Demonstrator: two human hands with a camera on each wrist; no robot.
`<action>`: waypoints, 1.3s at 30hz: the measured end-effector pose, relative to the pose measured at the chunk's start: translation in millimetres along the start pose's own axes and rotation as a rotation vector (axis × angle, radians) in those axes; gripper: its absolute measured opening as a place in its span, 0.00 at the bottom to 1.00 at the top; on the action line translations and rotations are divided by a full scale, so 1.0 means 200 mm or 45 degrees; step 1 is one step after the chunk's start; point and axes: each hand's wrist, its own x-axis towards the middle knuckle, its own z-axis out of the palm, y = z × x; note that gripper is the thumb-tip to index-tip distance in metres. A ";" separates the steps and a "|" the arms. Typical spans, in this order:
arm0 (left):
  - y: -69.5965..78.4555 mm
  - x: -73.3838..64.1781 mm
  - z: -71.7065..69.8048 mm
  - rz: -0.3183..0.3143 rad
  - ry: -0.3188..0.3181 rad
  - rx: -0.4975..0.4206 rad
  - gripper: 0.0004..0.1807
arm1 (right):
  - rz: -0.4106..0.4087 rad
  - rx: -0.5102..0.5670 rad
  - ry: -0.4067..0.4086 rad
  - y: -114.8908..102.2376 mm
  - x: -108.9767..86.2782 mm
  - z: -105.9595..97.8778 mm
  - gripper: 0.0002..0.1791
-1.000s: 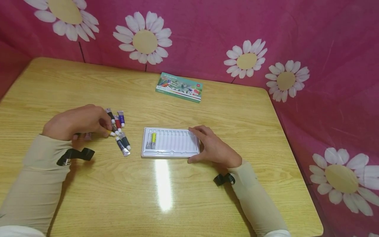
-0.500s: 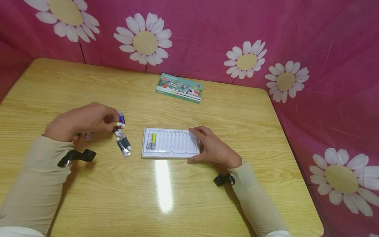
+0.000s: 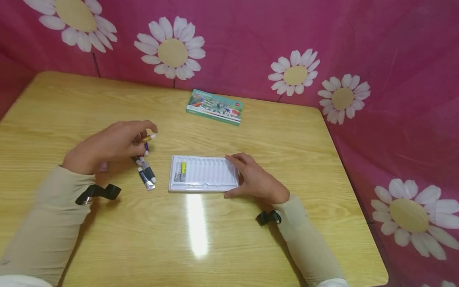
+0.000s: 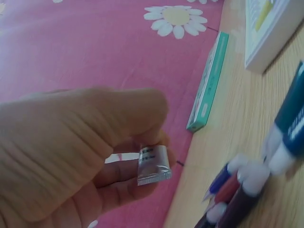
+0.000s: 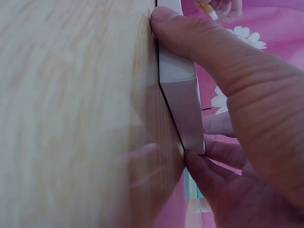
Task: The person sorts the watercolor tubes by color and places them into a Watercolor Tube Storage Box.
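Note:
My left hand (image 3: 111, 144) is raised over loose paint tubes and pinches an ochre paint tube (image 3: 148, 138) with a white cap. In the left wrist view, that tube's crimped silver end (image 4: 154, 165) sticks out between the fingers. My right hand (image 3: 257, 178) grips the right end of a white plastic tray (image 3: 211, 171), thumb on the near side and fingers on the far side. The right wrist view shows the tray's end wall (image 5: 183, 102) between thumb and fingers. At the tray's left end lie a greyish tube (image 3: 177, 172) and a yellow tube (image 3: 183, 171), side by side in slots.
Dark paint tubes (image 3: 146, 178) lie left of the tray, with a blue tube (image 3: 146, 148) behind them. A pinkish tube (image 3: 103, 166) lies partly hidden by my left wrist. A green printed box (image 3: 214, 107) lies at the table's back, before a pink flowered cloth (image 3: 233, 48).
My left hand has lifted the ochre tube out of the pile and moved it up and slightly right. My right hand keeps its grip on the tray.

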 end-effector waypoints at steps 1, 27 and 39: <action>0.01 0.00 0.01 0.007 0.011 0.013 0.26 | -0.001 -0.001 -0.002 0.00 0.00 0.00 0.63; 0.31 0.19 0.20 0.189 0.011 0.034 0.22 | 0.036 0.012 -0.021 -0.01 -0.01 0.00 0.62; 0.33 0.20 0.22 0.098 -0.059 -0.081 0.27 | 0.053 0.023 -0.022 -0.01 -0.01 0.00 0.62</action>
